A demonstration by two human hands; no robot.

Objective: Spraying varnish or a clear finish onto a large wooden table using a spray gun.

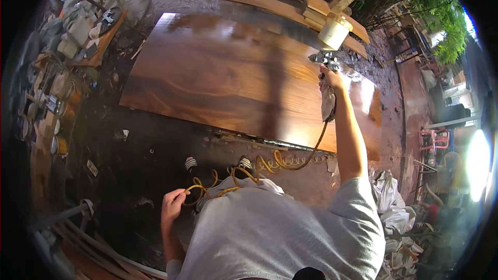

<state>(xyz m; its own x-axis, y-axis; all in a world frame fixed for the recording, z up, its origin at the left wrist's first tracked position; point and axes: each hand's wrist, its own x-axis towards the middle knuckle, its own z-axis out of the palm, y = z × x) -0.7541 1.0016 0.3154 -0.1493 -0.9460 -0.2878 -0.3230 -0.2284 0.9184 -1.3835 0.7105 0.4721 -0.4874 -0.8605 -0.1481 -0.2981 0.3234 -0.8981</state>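
An outdoor workshop yard with a dark, stained ground is seen, and on it a large glossy brown wooden panel [228,78] is laid flat, almost filling the middle of the view. A spray gun [328,54] with a cream-coloured cup on top is held in the right hand [329,80], which is closed around the grip, with a rag wrapped about the handle; the gun is kept above the right part of the panel, near its far edge. A coiled yellow air hose [244,173] is led from the gun down to the left hand [173,205], where a loop of it is gripped with curled fingers, near the body. It is judged that the hose could be dragged over the wet-looking surface near the panel's close edge, because it hangs just beside it, and marks could be left. A trip is also possible, since loops lie at the feet. To the left, a cluttered bench with tins and jars [62,57] is placed close, so room is narrow there. Wooden planks [290,10] lie beyond the far edge, and crumpled plastic sheets [394,212] are piled on the right. More free ground is found in front of the near edge.
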